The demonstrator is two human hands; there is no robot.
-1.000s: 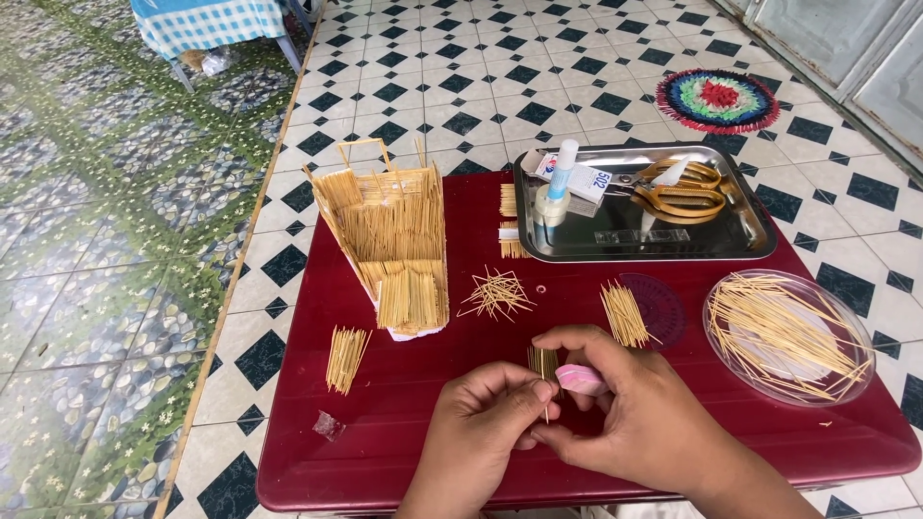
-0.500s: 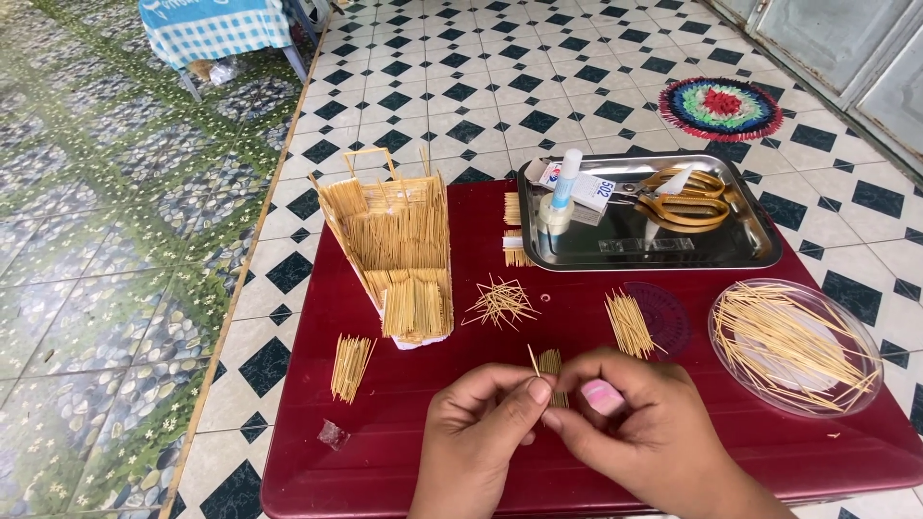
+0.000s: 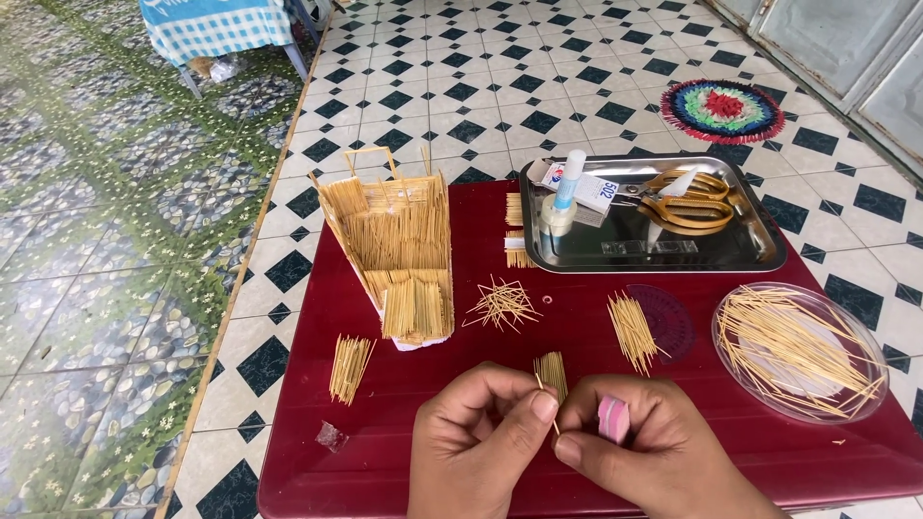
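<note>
My left hand (image 3: 481, 437) and my right hand (image 3: 644, 452) meet at the front of a dark red board (image 3: 404, 384). Together they pinch a thin toothpick (image 3: 546, 392) between thumb and forefinger tips. My right hand also grips a small pink block (image 3: 612, 418). Just behind the fingers lies a small flat panel of glued toothpicks (image 3: 552, 370). A toothpick model shaped like a little house (image 3: 394, 240) stands on the board's left side.
Loose toothpick piles (image 3: 501, 303) (image 3: 632, 330) (image 3: 349, 367) lie on the board. A clear round dish of toothpicks (image 3: 798, 348) sits right. A steel tray (image 3: 760, 252) behind holds scissors (image 3: 683, 204), a glue tube (image 3: 570, 178) and tape. A colourful round mat (image 3: 723, 111) lies on the tiled floor.
The view has shifted slightly. My hands have drawn a little apart, and a single toothpick now shows pinched between the fingertips.
</note>
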